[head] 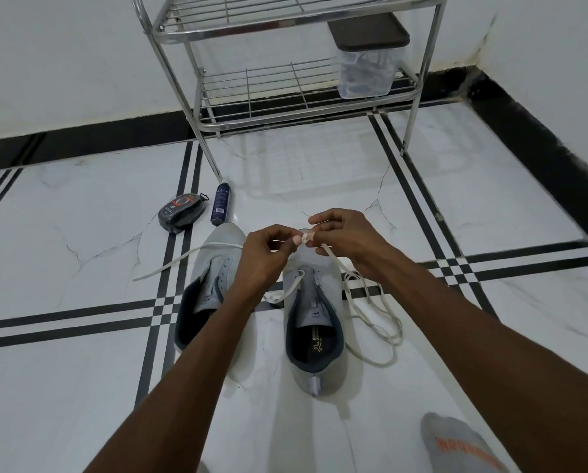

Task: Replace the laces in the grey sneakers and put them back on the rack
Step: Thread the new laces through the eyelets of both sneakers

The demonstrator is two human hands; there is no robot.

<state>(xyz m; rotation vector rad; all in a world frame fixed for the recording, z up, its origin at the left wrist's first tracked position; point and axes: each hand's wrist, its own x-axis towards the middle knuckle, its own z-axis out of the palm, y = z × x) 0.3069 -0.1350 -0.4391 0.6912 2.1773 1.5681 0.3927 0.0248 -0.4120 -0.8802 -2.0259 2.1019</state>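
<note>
Both hands, left hand [261,254] and right hand [340,237], pinch a white lace [326,249] above the right sneaker [314,302]. Lacing barely started. Next, probably: feed the tip through an eyelet.

Bare arms, a grey sock

Both forearms were bare from the lower edge of the view up to the wrists, with no sleeve, watch, band or ring to be seen on either; the left hand [263,256] and the right hand [345,238] were ungloved, and the nails that showed looked short and plain; at the lower right corner a foot wore a grey sock [463,445] of knitted cloth, marked across its top with a row of orange lettering too blurred to read
</note>
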